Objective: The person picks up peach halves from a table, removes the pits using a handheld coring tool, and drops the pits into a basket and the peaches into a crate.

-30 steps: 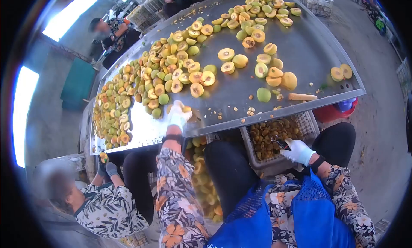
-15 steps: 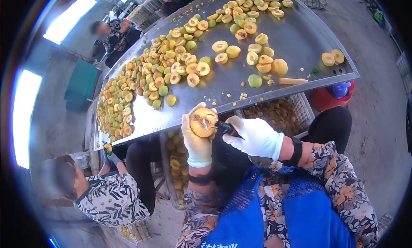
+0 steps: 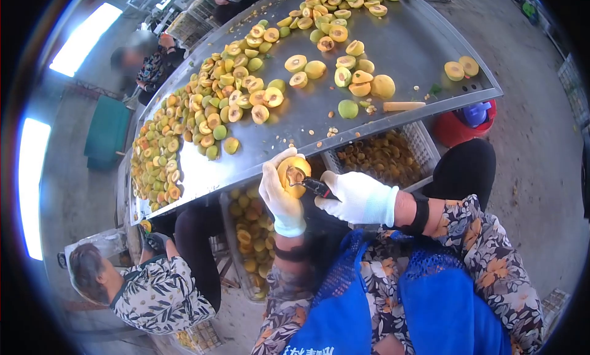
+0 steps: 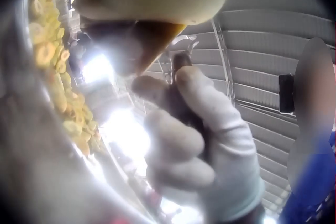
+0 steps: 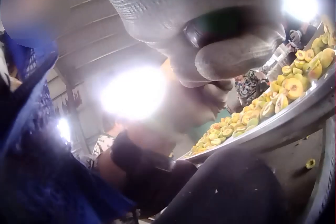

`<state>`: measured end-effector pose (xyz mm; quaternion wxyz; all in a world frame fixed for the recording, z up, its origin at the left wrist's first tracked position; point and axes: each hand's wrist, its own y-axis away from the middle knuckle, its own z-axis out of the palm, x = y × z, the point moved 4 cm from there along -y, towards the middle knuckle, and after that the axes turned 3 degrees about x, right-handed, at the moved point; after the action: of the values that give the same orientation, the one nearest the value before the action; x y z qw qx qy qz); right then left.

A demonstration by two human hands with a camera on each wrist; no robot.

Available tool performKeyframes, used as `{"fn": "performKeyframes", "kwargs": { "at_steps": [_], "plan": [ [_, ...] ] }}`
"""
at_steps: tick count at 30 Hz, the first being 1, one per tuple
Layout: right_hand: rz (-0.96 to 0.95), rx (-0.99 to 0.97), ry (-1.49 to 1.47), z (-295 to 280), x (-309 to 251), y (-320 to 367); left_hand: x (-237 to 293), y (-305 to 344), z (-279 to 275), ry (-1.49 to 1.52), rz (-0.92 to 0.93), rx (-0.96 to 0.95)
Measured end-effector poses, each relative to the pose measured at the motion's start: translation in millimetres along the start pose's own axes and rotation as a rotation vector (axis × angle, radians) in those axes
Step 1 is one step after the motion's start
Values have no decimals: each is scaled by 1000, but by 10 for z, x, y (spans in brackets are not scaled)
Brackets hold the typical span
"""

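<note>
My gloved left hand [image 3: 281,195] holds a halved yellow fruit [image 3: 287,170] just off the table's near edge, its cut face turned to the right. In my gloved right hand [image 3: 362,198] is a dark-handled tool [image 3: 319,188], its curved metal end against the fruit's cut face. The left wrist view shows the right hand [image 4: 210,140] with its fingers curled round the tool's handle [image 4: 184,98], close beside the fruit [image 4: 163,40]. In the right wrist view the right hand [image 5: 210,19] wraps the dark handle [image 5: 215,27]; the fruit is hidden there.
A metal table [image 3: 405,54] bears a long heap of halved fruit [image 3: 203,103] and a wooden stick [image 3: 404,106]. Below its near edge stand a crate of small pieces [image 3: 424,146] and a crate of fruit [image 3: 230,232]. A red bucket [image 3: 455,132] stands right; another person [image 3: 163,293] sits left.
The left hand has come back from the table with a fruit, and the right hand has risen from the crate with the tool to meet it. Since the middle frame, both stay together.
</note>
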<state>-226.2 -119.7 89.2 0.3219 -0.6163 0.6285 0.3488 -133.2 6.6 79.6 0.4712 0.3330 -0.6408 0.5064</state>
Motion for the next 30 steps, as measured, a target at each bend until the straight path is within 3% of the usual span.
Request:
{"fn": "performKeyframes", "kwargs": {
  "at_steps": [3, 5, 6, 8, 12, 14, 15, 16, 18, 19, 20, 22, 23, 26, 28, 30],
  "plan": [
    [-59, -61, 128, -54, 99, -39, -44, -53, -30, -14, -64, -79],
    [-100, -74, 178, -87, 173, -53, -126, -35, -15, 141, -303, -185],
    [-100, -93, 175, -93, 212, -49, -120, -23, -8, 144, -304, -184],
    [-98, -90, 137, -107, 247, -42, -165, 26, 72, 429, -559, -165],
    [-65, 2, 15, -9, 291, -24, -200, 140, 157, 461, -468, -43],
    [169, -89, -249, 49, 267, 16, -90, 180, 202, 33, 64, 126],
    [188, -95, -277, 56, 242, 33, -89, 180, 187, 69, 103, 159],
    [190, -98, -277, 66, 280, 30, -102, 180, 177, 69, 100, 161],
    [-82, -88, 9, 8, 263, -20, -98, 140, 130, -44, 109, 153],
    [-118, -131, 59, -43, 297, -29, -88, 125, 90, -44, 104, 154],
    [-177, -155, 106, -56, 362, -50, -118, 102, 81, 7, -28, 56],
    [208, -475, -62, -156, 356, -33, -184, 95, 138, 110, -293, -147],
    [397, -550, -292, -138, 403, -10, -227, 104, 153, 173, -324, -130],
    [531, -634, -516, -27, 451, 7, -311, 124, 173, 160, -279, 34],
    [477, -514, -551, 38, 407, 49, -304, 142, 235, 145, -223, 138],
    [302, -254, -450, 173, 436, 71, -323, 134, 224, 130, -169, 242]
  ]
}}
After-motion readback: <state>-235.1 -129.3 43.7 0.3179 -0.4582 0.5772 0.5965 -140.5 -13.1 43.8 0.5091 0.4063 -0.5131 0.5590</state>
